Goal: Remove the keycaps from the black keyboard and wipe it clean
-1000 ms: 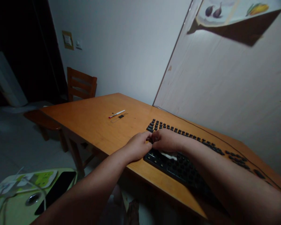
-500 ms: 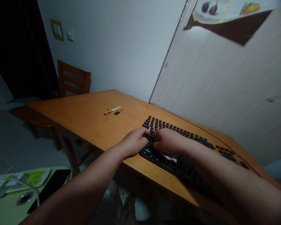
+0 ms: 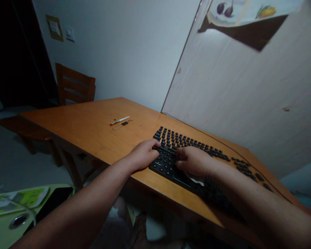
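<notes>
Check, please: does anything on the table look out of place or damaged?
Yes, the keyboard: its left end shows bare key mounts. Loose dark keycaps lie in rows on the table beyond it. That looks odd because caps normally sit on the keyboard; I see no clear breakage.

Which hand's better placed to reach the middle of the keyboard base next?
Right hand, probably: it's over the keyboard base, white tissue or cloth beneath; left hand is at the base's left end.

Can't read any text, brand or number. Can't make out lettering on loose black plastic keycaps (image 3: pixel 173 146), black rectangular keyboard base (image 3: pixel 165 168) or flat green-and-white item (image 3: pixel 32 198).
</notes>
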A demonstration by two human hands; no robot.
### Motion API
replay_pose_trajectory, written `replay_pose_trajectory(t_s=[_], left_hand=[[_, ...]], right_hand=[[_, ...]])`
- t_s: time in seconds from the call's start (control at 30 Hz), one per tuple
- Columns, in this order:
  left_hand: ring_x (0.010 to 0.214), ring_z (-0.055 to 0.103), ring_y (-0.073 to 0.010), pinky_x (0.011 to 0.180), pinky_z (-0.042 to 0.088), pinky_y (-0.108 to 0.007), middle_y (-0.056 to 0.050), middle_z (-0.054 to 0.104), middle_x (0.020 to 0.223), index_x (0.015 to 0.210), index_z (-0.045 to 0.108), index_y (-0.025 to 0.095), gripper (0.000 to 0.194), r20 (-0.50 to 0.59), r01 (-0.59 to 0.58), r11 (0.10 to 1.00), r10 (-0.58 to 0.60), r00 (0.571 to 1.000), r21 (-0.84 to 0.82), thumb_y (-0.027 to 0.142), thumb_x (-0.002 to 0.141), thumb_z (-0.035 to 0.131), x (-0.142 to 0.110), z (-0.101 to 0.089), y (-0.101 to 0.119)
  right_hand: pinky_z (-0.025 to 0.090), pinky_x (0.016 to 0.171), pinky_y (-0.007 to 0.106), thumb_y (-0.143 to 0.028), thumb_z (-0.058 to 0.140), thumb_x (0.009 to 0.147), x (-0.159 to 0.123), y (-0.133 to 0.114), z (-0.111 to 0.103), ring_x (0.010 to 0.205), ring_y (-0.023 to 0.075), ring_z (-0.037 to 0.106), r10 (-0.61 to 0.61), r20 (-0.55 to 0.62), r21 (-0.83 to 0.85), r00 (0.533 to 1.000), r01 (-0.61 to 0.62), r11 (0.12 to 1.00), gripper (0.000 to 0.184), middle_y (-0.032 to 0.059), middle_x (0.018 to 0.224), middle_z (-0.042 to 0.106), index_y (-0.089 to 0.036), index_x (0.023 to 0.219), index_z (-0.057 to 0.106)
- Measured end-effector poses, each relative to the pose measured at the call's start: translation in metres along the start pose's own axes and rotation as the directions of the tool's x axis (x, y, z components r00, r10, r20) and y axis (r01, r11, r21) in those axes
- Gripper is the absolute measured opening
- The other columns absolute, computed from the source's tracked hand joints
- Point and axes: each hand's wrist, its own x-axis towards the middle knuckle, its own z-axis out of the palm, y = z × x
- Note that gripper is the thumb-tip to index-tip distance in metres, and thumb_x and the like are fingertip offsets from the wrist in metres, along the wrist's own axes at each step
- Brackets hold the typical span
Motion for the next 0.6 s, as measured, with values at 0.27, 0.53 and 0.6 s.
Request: replay_pose_trajectory(t_s=[0.27, 0.53, 0.6], left_hand=[[0.086, 0.065, -0.0188, 0.075, 0.050, -0.028, -0.003, 0.072, 0.097, 0.103, 0.067, 0.020, 0.031, 0.052, 0.034, 0.999, -0.035, 0.998, 0.031, 0.016, 0.077, 0.051, 0.000, -0.002, 0.003], [0.091, 0.066, -0.0197, 0.078, 0.051, -0.029, -0.003, 0.072, 0.100, 0.106, 0.067, 0.020, 0.033, 0.046, 0.018, 0.996, -0.022, 0.999, 0.083, 0.018, 0.078, 0.050, 0.001, -0.004, 0.003], [0.092, 0.066, -0.0200, 0.080, 0.051, -0.029, -0.003, 0.072, 0.102, 0.107, 0.067, 0.020, 0.033, 0.048, 0.019, 0.996, -0.023, 0.999, 0.083, 0.020, 0.078, 0.051, 0.002, -0.004, 0.002]], right_hand=[[0.034, 0.058, 0.026, -0.029, 0.061, 0.075, -0.025, 0.019, 0.000, 0.069, 0.0170, 0.059, 0.064, 0.043, -0.067, 0.997, -0.061, 0.996, 0.011, 0.0034, 0.079, 0.067, -0.022, 0.083, 0.064], [0.034, 0.060, 0.025, -0.026, 0.058, 0.077, -0.050, 0.038, 0.005, 0.073, 0.0181, 0.060, 0.087, -0.003, -0.029, 0.996, -0.087, 0.996, 0.008, 0.0027, 0.080, 0.067, -0.023, 0.083, 0.061], [0.034, 0.061, 0.025, -0.024, 0.058, 0.077, -0.055, 0.045, 0.008, 0.074, 0.0180, 0.060, 0.084, -0.001, -0.020, 0.996, -0.084, 0.996, 0.006, 0.0025, 0.080, 0.067, -0.023, 0.082, 0.060]])
